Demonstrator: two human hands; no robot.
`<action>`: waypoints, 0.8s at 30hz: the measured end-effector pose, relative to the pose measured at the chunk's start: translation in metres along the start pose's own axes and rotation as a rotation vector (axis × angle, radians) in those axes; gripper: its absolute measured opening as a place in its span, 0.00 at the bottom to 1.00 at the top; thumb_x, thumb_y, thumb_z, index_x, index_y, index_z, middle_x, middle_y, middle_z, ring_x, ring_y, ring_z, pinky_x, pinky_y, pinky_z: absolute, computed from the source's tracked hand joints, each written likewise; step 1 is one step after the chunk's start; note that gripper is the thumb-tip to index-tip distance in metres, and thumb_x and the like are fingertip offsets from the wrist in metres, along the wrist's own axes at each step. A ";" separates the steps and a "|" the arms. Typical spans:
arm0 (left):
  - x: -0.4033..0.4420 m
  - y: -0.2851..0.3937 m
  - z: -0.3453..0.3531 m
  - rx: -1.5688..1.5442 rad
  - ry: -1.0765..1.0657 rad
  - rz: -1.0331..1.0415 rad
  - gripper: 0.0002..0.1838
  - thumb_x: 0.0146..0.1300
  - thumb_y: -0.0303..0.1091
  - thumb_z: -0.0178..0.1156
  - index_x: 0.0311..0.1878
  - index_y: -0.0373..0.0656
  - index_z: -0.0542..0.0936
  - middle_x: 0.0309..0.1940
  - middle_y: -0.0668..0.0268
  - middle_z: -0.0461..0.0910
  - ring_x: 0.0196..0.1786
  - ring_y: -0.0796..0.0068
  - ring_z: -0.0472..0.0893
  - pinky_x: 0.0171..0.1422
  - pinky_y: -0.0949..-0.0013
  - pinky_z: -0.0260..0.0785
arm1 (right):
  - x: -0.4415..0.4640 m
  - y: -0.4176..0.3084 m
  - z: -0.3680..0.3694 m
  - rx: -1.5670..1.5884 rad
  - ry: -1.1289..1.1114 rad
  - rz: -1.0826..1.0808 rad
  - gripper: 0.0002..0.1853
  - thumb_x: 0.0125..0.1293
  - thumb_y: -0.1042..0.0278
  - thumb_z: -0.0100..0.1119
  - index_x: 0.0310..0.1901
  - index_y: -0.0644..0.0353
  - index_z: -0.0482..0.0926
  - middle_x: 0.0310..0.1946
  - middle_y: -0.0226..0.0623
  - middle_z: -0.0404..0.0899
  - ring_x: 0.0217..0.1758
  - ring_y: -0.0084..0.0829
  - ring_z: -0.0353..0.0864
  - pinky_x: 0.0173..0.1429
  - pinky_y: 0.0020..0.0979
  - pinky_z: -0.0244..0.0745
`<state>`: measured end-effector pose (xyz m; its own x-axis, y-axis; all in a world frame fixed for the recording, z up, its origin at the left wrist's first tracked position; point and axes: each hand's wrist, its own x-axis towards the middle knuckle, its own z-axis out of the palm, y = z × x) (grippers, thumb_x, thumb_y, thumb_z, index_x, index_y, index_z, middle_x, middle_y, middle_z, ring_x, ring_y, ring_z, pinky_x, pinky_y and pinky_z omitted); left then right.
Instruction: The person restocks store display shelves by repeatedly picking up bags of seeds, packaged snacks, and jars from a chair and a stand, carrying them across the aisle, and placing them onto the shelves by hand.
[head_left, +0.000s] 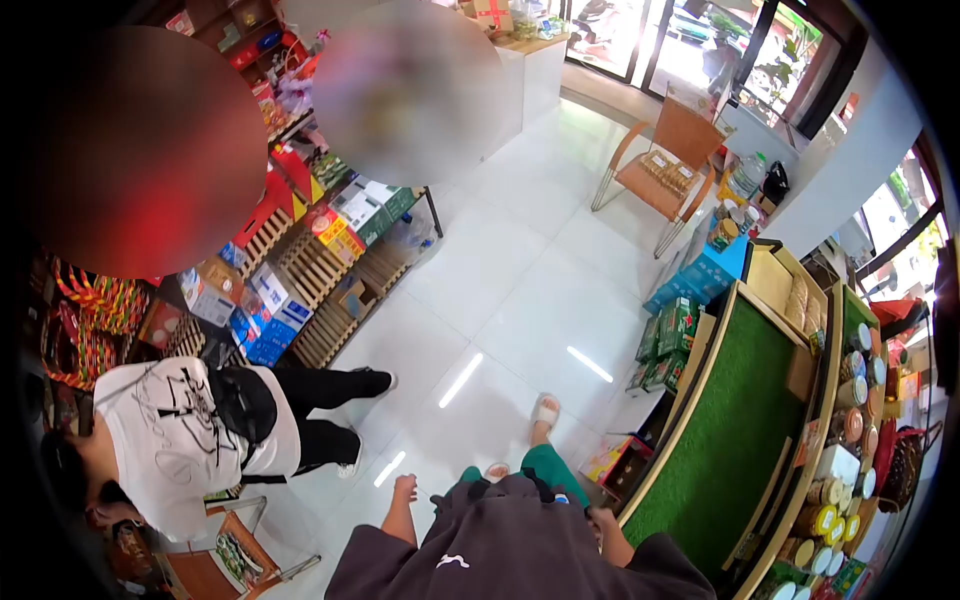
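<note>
The long green-topped display desk with pale wooden edging lies right, its long axis running from near to far, slanting rightward. The right hand is nearer, beside its left edge, grip unclear; the left hand curls narrow, nothing visible in it. Glossy white tiled floor lies open far ahead.

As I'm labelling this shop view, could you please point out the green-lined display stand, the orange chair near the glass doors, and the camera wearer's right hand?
Green-lined display stand (735, 400): head view, bare green surface.
Orange chair (687, 130): head view, backrest.
Camera wearer's right hand (603, 519): head view, middle of the hand.
</note>
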<state>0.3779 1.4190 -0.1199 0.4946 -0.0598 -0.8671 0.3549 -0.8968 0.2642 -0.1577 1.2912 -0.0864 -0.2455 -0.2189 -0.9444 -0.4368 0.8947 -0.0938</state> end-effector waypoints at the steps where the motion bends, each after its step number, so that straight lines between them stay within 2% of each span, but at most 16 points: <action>1: 0.008 0.011 0.015 0.015 0.002 0.021 0.19 0.58 0.42 0.54 0.47 0.37 0.76 0.34 0.56 0.77 0.35 0.57 0.78 0.36 0.50 0.77 | 0.000 -0.006 -0.001 -0.084 0.010 -0.004 0.19 0.61 0.58 0.54 0.43 0.69 0.76 0.23 0.47 0.78 0.23 0.45 0.81 0.26 0.44 0.79; 3: -0.008 0.065 0.044 0.093 0.020 0.062 0.20 0.59 0.42 0.55 0.48 0.38 0.77 0.36 0.55 0.79 0.36 0.58 0.80 0.35 0.50 0.77 | -0.005 -0.032 -0.010 -0.047 0.036 0.060 0.21 0.55 0.58 0.62 0.38 0.73 0.76 0.24 0.43 0.76 0.24 0.40 0.78 0.26 0.47 0.70; 4: -0.007 0.097 0.063 0.093 0.026 0.081 0.20 0.59 0.42 0.55 0.48 0.38 0.77 0.36 0.55 0.79 0.36 0.58 0.80 0.35 0.50 0.77 | 0.002 -0.047 -0.015 -0.034 0.031 0.045 0.21 0.55 0.58 0.62 0.38 0.73 0.76 0.24 0.43 0.76 0.24 0.40 0.78 0.26 0.47 0.70; 6: -0.010 0.155 0.095 0.216 -0.003 0.314 0.21 0.58 0.42 0.56 0.50 0.38 0.78 0.40 0.54 0.81 0.40 0.60 0.82 0.36 0.56 0.77 | 0.007 -0.084 -0.026 0.048 0.051 -0.023 0.22 0.56 0.56 0.62 0.38 0.73 0.76 0.31 0.50 0.77 0.27 0.43 0.79 0.27 0.52 0.70; 7: -0.027 0.196 0.111 0.292 -0.022 0.343 0.21 0.58 0.42 0.57 0.50 0.39 0.78 0.42 0.53 0.81 0.43 0.61 0.82 0.39 0.58 0.77 | 0.018 -0.107 -0.035 0.054 0.037 -0.022 0.22 0.56 0.56 0.62 0.38 0.73 0.76 0.31 0.50 0.77 0.27 0.43 0.79 0.27 0.52 0.70; 8: -0.041 0.235 0.128 0.365 -0.042 0.367 0.21 0.58 0.42 0.58 0.50 0.39 0.78 0.44 0.52 0.82 0.46 0.61 0.82 0.43 0.61 0.77 | 0.046 -0.132 -0.045 0.019 -0.026 0.022 0.22 0.59 0.56 0.58 0.44 0.70 0.74 0.32 0.51 0.79 0.29 0.45 0.81 0.28 0.50 0.74; 9: -0.043 0.268 0.145 0.384 -0.070 0.494 0.21 0.59 0.43 0.58 0.50 0.39 0.79 0.44 0.52 0.82 0.48 0.59 0.81 0.47 0.62 0.75 | 0.072 -0.155 -0.054 -0.022 -0.088 0.065 0.22 0.62 0.56 0.53 0.49 0.67 0.73 0.34 0.52 0.82 0.30 0.47 0.83 0.30 0.48 0.79; 10: -0.030 0.300 0.165 0.395 -0.097 0.628 0.21 0.59 0.43 0.58 0.50 0.40 0.79 0.44 0.52 0.82 0.49 0.58 0.81 0.51 0.63 0.74 | 0.087 -0.185 -0.064 0.134 -0.032 -0.041 0.19 0.61 0.58 0.54 0.44 0.69 0.74 0.31 0.51 0.80 0.26 0.44 0.81 0.26 0.46 0.76; 11: -0.041 0.338 0.185 0.428 -0.027 0.807 0.19 0.60 0.42 0.57 0.50 0.40 0.79 0.45 0.52 0.81 0.50 0.56 0.80 0.57 0.61 0.70 | 0.104 -0.220 -0.074 0.284 0.024 -0.150 0.18 0.61 0.59 0.55 0.39 0.70 0.75 0.28 0.50 0.78 0.22 0.42 0.78 0.23 0.44 0.73; 13: -0.073 0.406 0.218 0.301 -0.015 1.005 0.18 0.62 0.40 0.56 0.51 0.41 0.78 0.46 0.53 0.82 0.50 0.56 0.80 0.56 0.61 0.71 | 0.192 -0.279 -0.109 -0.014 0.005 -0.573 0.17 0.63 0.61 0.51 0.44 0.70 0.73 0.28 0.47 0.79 0.20 0.39 0.78 0.21 0.38 0.73; 15: -0.101 0.457 0.248 0.264 -0.054 1.071 0.17 0.62 0.39 0.56 0.51 0.40 0.77 0.45 0.54 0.81 0.51 0.55 0.80 0.56 0.60 0.71 | 0.132 -0.369 -0.141 0.186 0.111 -0.635 0.17 0.65 0.59 0.51 0.44 0.67 0.75 0.30 0.44 0.79 0.25 0.38 0.82 0.26 0.36 0.77; 17: -0.115 0.500 0.269 0.274 -0.108 1.084 0.19 0.61 0.39 0.57 0.52 0.40 0.76 0.45 0.53 0.81 0.51 0.55 0.80 0.56 0.60 0.71 | 0.092 -0.438 -0.174 0.355 0.028 -0.659 0.19 0.66 0.60 0.51 0.52 0.65 0.72 0.35 0.43 0.80 0.23 0.35 0.81 0.21 0.32 0.75; 19: -0.116 0.525 0.289 0.303 -0.168 1.104 0.20 0.61 0.39 0.57 0.54 0.39 0.75 0.45 0.53 0.81 0.51 0.54 0.80 0.56 0.59 0.71 | 0.051 -0.485 -0.196 0.477 -0.005 -0.701 0.18 0.67 0.60 0.50 0.53 0.63 0.73 0.35 0.42 0.80 0.24 0.34 0.81 0.23 0.30 0.75; 20: -0.107 0.537 0.298 0.324 -0.117 1.057 0.23 0.60 0.40 0.58 0.56 0.38 0.73 0.44 0.51 0.81 0.50 0.54 0.80 0.56 0.59 0.71 | 0.043 -0.498 -0.204 0.609 -0.044 -0.741 0.18 0.68 0.59 0.50 0.54 0.61 0.73 0.35 0.40 0.80 0.25 0.32 0.81 0.24 0.29 0.76; 23: -0.066 0.552 0.308 0.423 -0.063 0.954 0.27 0.59 0.40 0.59 0.59 0.36 0.69 0.43 0.49 0.81 0.50 0.52 0.80 0.56 0.58 0.71 | 0.046 -0.500 -0.215 0.629 -0.008 -0.724 0.18 0.70 0.58 0.50 0.55 0.60 0.72 0.35 0.39 0.81 0.28 0.32 0.82 0.27 0.28 0.77; 24: -0.050 0.555 0.307 0.473 -0.039 0.897 0.30 0.58 0.41 0.60 0.60 0.35 0.67 0.43 0.48 0.81 0.50 0.51 0.80 0.56 0.58 0.71 | 0.066 -0.492 -0.214 0.621 -0.007 -0.651 0.19 0.69 0.58 0.51 0.56 0.60 0.72 0.35 0.39 0.81 0.28 0.32 0.82 0.28 0.30 0.78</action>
<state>0.3063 0.7898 -0.0601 0.3952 -0.8030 -0.4461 -0.4892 -0.5951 0.6376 -0.1441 0.7537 -0.0354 -0.1068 -0.7553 -0.6466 0.0592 0.6443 -0.7624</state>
